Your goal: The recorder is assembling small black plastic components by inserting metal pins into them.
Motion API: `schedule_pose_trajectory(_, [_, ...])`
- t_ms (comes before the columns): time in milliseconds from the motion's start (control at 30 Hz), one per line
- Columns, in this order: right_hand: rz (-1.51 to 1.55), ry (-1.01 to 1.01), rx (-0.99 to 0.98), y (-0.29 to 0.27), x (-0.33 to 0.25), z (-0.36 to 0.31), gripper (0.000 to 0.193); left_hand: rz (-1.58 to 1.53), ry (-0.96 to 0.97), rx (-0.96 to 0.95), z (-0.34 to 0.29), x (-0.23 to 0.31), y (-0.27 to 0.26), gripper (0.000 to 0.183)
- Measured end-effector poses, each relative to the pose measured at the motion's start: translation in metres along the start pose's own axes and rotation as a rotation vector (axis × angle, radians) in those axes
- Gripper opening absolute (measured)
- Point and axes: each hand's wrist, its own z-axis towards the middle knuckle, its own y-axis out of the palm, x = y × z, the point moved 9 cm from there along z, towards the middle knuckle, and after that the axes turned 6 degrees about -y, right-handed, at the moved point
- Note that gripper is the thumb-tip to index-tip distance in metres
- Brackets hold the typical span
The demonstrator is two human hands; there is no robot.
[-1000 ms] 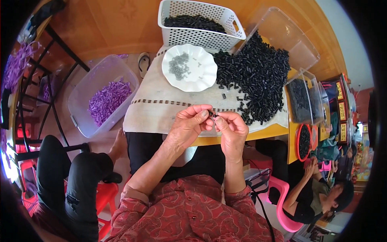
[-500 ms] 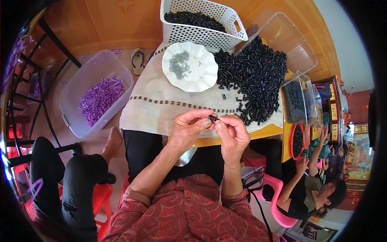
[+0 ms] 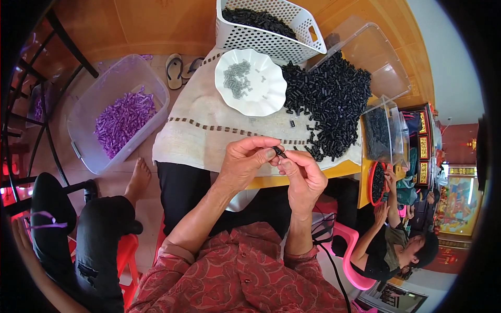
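Observation:
Above the table's near edge, my two hands meet over a small black plastic piece. Thumb and forefinger of my left hand pinch it. The fingers of my right hand are closed at its other end; whether they grip the piece or a tinier part is hidden. Beyond my hands lies a large heap of similar black pieces on the cloth. A white scalloped plate, left of the heap, holds many small clear pieces.
A white perforated basket of black pieces stands at the back. Clear bins and a red tray are on the right, near another person. On the left floor is a bin of purple pieces; beside it, someone's legs.
My hands stay together on the black piece, which now tilts more. The person on the right has moved a hand to the red tray. An arm shows at lower left.

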Motion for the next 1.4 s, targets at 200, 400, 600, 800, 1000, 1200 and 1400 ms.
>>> schedule_pose_trajectory(200, [0.073,0.058,-0.032,0.002,0.004,0.0,0.015,-0.059,-0.016,-0.007,0.0,-0.002,-0.002,0.023])
schedule_pose_trajectory(400, [0.122,0.088,-0.032,0.002,0.004,0.0,0.012,-0.021,-0.011,-0.009,0.0,-0.002,0.001,0.023])
schedule_pose_trajectory(600, [-0.018,0.019,-0.07,0.0,-0.003,0.001,0.016,0.092,-0.001,0.005,0.0,0.0,0.002,0.021])
schedule_pose_trajectory(800, [-0.033,0.013,-0.095,-0.001,-0.009,0.005,0.015,0.164,0.009,-0.034,0.001,0.0,0.004,0.019])
schedule_pose_trajectory(1000, [-0.021,0.029,-0.096,-0.002,-0.006,0.004,0.015,0.193,0.019,-0.026,0.0,0.0,0.005,0.018])
schedule_pose_trajectory(1200, [-0.07,0.016,-0.11,-0.007,-0.003,0.003,0.015,0.167,0.011,-0.064,0.001,-0.002,0.008,0.016])
schedule_pose_trajectory(1400, [-0.068,0.009,-0.123,-0.009,-0.004,0.005,0.014,0.184,0.019,-0.099,0.0,-0.003,0.011,0.016])
